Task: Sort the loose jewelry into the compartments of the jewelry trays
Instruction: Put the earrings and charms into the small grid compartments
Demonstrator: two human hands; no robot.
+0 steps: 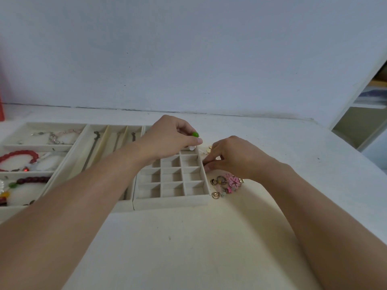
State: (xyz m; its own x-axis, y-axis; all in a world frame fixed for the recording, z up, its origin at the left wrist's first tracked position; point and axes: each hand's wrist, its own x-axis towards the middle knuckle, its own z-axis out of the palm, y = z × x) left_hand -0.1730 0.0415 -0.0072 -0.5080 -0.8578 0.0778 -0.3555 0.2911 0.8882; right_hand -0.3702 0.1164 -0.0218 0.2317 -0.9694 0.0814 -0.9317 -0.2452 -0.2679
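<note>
The near half of the tabletop [188, 248] lies bare, crossed only by the two forearms, so a hand could come in freely from the near edge. Toward the far edge three trays sit side by side, the gridded tray [173, 181] at the right of the row touching the slotted tray [109, 143], with no gap between them to pass through. Just beside the gridded tray's right wall a small heap of earrings [226, 185] takes up the room, while the tabletop beyond, toward the right edge, is open.

Pale blue wall [188, 49], white table [272, 139], shelving [360, 122] at right
</note>
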